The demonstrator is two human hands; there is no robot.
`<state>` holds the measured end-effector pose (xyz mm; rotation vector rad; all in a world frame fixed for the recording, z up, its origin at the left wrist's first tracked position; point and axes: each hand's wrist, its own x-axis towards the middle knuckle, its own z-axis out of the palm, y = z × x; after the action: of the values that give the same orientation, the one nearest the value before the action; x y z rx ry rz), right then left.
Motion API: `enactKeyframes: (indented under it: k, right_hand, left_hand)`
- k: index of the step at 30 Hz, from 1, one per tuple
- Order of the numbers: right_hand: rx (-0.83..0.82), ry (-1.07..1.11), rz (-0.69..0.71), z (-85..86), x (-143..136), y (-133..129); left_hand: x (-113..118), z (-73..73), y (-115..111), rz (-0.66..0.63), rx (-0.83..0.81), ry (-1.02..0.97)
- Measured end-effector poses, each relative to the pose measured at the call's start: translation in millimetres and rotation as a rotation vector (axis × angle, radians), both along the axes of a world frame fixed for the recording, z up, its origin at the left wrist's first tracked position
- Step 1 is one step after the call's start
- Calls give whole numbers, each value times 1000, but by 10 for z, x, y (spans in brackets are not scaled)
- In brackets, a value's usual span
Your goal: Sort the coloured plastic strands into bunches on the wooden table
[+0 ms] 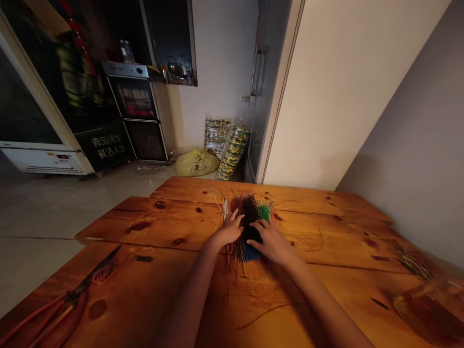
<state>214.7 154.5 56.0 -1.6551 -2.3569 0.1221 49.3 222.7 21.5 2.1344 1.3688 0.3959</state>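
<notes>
On the wooden table [337,251] lies a dark pad-like piece [250,212] bordered by coloured strands, with white strands [225,209] at its left, green strands [266,210] at its right and blue strands [253,252] along its near side. My left hand [231,231] rests against its left part, fingers stretched out. Across from it, my right hand [271,239] reaches over the right part with thumb and fingers apart. Neither hand visibly grips anything. Whether the strands are wire, straw or bristle I cannot tell.
Long-handled shears [74,295] lie at the left beside a small tangle of reddish strands [105,273]. Loose strands [413,261] and a clear vessel of amber liquid [431,309] are at the right. Beyond the table are a yellow bag [195,163] and a patterned roll [234,152].
</notes>
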Motion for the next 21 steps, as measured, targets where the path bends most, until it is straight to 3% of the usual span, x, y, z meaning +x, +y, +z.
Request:
enactKeyframes:
  k: [9,17,21]
  right_hand:
    - [-202,-85,-293,119,-224,347]
    - [-344,-145,-413,226,-474,678]
    - [-407,-110,-435,218,-431,786]
  left_hand:
    - [-95,13,16,-27,-23,-41]
    - [-113,5,29,-10,-11,-47]
    - [-122,1,22,10,-7,-47]
